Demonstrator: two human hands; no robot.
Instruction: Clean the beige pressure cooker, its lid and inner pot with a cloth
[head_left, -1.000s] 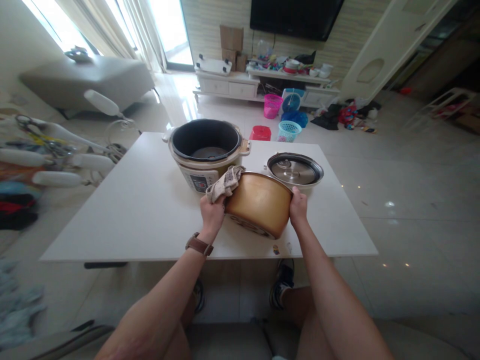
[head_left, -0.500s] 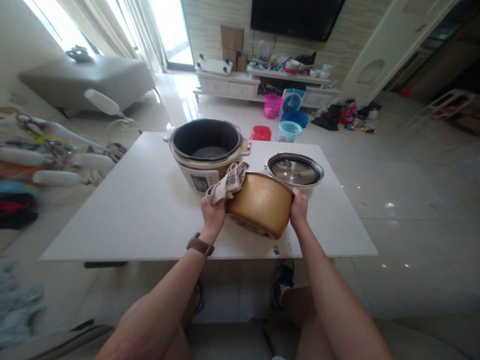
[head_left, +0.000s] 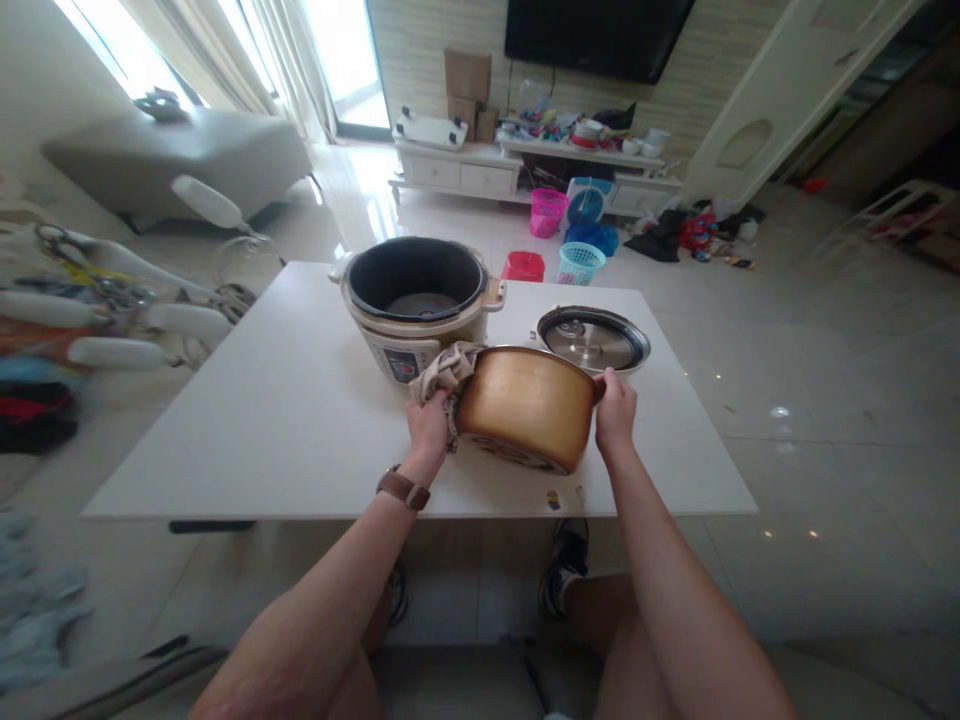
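A gold inner pot (head_left: 529,408) is tilted above the near part of the white table (head_left: 300,450), its outer side and part of its base facing me. My left hand (head_left: 430,425), closed on a patterned cloth (head_left: 448,372), is at the pot's left side. The fingers of my right hand (head_left: 616,412) are closed at the right edge of the pot, near the rim. Behind the pot, to the left, stands the cooker body (head_left: 397,345) with its dark hollow uncovered. A round lid (head_left: 592,340) lies inner side up at the back right.
Two tiny items, one a yellow-and-dark piece (head_left: 553,499), lie at the table's front edge. Beyond the table are a red stool (head_left: 523,266), a light blue basket (head_left: 580,262) and a pink basket (head_left: 548,212). White lamp arms (head_left: 120,318) reach in from the left.
My right hand has shifted outward to the right along the pot's edge. The pot has turned slightly and moved a little right. The cloth in my left hand has bunched lower.
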